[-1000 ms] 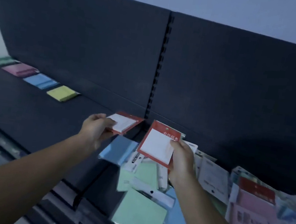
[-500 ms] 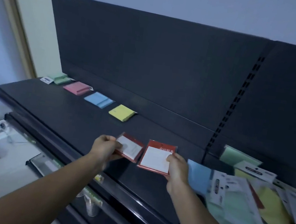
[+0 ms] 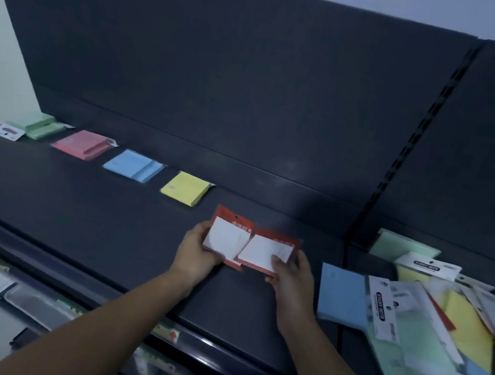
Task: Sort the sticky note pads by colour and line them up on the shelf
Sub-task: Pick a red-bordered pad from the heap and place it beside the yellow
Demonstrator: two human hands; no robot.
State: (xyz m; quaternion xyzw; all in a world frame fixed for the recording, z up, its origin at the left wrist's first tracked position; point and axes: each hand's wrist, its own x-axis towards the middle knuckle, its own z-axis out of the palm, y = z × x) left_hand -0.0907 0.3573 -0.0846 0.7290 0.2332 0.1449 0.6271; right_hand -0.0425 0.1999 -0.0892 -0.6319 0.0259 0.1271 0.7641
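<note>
1. At mid-shelf [image 3: 72, 218], just right of the yellow pad [image 3: 186, 188], you hold two white sticky note pads on red backing cards; the left pack [image 3: 225, 239] and the right pack [image 3: 265, 251] overlap at their inner edges; whether they touch the shelf top cannot be told.
2. Your left hand [image 3: 197, 250] grips the left pack at its left edge, fingers curled behind the card; your right hand [image 3: 290, 275] pinches the right pack at its lower right corner, thumb pressed on the white face and fingers beneath.
3. Expect each pack to be light, thin and flat; the card looks stiff enough to carry by one edge, yet it will likely bend if squeezed; any film wrap may be slippery, so pinch across a card edge and not the hole-punched top strip; nothing seems fragile, though corners could crease.
4. Along the back of the shelf runs the sorted row: green pads [image 3: 40, 127], pink pad [image 3: 82, 144], blue pad [image 3: 133, 166], then the yellow pad; the bare stretch beyond the yellow pad appears to be the natural place for white.
5. Each red top strip carries pale characters beside a punched hole, too blurred to read.
6. Within the unsorted heap [image 3: 463, 331] at your right, one white header card [image 3: 380, 305] shows "STICKY NOTE" in a black band; a second header [image 3: 426, 266] bears a similar band, too small to read.
</note>
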